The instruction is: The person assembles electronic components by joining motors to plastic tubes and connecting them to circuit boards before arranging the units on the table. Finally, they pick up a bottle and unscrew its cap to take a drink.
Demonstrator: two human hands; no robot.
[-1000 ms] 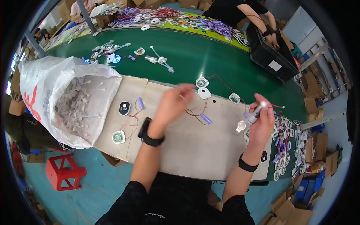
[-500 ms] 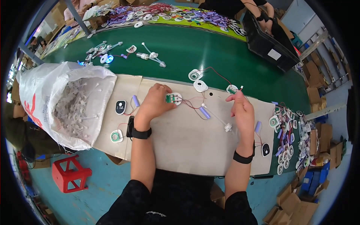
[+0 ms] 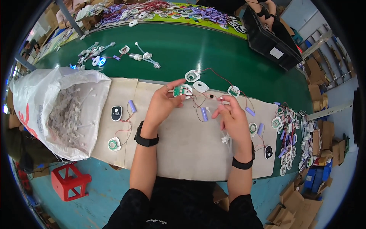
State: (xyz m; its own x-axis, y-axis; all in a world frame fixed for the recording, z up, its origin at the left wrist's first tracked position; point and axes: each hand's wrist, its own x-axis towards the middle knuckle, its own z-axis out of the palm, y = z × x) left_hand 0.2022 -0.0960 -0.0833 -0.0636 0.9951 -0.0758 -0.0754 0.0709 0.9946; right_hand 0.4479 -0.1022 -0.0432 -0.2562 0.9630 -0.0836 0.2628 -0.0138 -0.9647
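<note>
Flanking the worktop [image 3: 187,152] at left, a white bag [image 3: 30,97] gapes; a purple cell [image 3: 204,114] lies between the hands. The left hand [image 3: 161,107] pinches a green-and-white circuit piece [image 3: 186,91]; a white connector [image 3: 221,98] sits at the fingertips of the right hand [image 3: 234,119], whose hold I cannot tell.

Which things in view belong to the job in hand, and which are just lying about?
In the job:
Green circuit board in a white shell, held by the left hand
Small white connector, in the right hand
Purple battery cell, between the hands

Apparently lying about:
Red plastic stool, lower left
Cardboard boxes, lower right
</note>
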